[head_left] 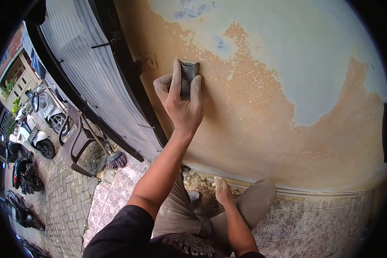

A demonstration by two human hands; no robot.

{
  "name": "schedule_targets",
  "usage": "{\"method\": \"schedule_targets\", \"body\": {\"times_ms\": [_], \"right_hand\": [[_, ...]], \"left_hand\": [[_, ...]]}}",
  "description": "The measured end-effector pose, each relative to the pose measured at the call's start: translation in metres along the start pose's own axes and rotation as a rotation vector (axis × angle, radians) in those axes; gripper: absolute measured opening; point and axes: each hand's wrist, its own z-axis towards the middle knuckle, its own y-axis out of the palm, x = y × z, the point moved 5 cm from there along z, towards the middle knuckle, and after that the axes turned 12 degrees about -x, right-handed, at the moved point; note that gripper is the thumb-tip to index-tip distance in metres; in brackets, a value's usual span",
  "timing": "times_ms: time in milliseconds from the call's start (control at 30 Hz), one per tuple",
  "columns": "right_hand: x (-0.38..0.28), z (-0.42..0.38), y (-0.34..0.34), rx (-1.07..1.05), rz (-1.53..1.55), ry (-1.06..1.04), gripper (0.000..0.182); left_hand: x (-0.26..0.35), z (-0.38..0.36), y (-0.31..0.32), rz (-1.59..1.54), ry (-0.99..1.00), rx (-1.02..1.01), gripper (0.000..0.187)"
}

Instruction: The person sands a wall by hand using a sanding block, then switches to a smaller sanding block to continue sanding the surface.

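Observation:
My left hand (180,94) is raised to the wall (262,103), fingers and thumb closed on the two sides of a dark grey piece of sandpaper (188,79), which looks folded or wrapped round a block. It lies against the tan part of the wall near the door frame. Pale dust coats the fingers. Light blue-grey paint covers the upper wall, with ragged, flaking edges over the tan layer. Down by my bent knee (262,193), my right hand (222,192) has its dusty fingers stretched out and nothing visible in them.
A dark-framed, ribbed translucent panel (79,56) stands at the left, beside a metal plate (149,61) on the wall. Beyond it are a brown woven chair (78,144), a mop head (117,160) and several parked motorbikes on paving (64,189). Patterned tiles (314,223) run below the wall.

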Motion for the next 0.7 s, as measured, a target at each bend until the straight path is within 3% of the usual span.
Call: {"method": "schedule_targets", "body": {"times_ms": [67,167,233,300,467,533,700], "right_hand": [[0.002,-0.006,0.0,-0.01,0.019,0.012,0.048],[0.012,0.006,-0.003,0.032,0.027,-0.005,0.047],[0.018,0.004,0.001,0.061,0.004,-0.018,0.047],[0.001,0.0,-0.003,0.031,0.002,-0.007,0.046],[-0.007,-0.003,-0.001,-0.011,0.005,0.021,0.045],[-0.006,-0.003,-0.004,-0.011,0.017,0.019,0.044],[0.005,0.006,-0.003,0.02,-0.047,0.035,0.046]], "left_hand": [[0.006,0.002,0.005,0.084,0.022,0.043,0.059],[-0.03,-0.111,0.02,0.19,0.129,-0.165,0.059],[-0.034,-0.131,0.016,0.162,0.155,-0.266,0.057],[-0.023,-0.109,0.014,0.124,0.129,-0.284,0.057],[0.019,0.016,0.007,0.011,0.089,0.036,0.057],[0.016,0.016,0.015,0.046,0.087,0.104,0.058],[-0.017,-0.13,0.026,0.237,0.266,-0.282,0.049]]}}
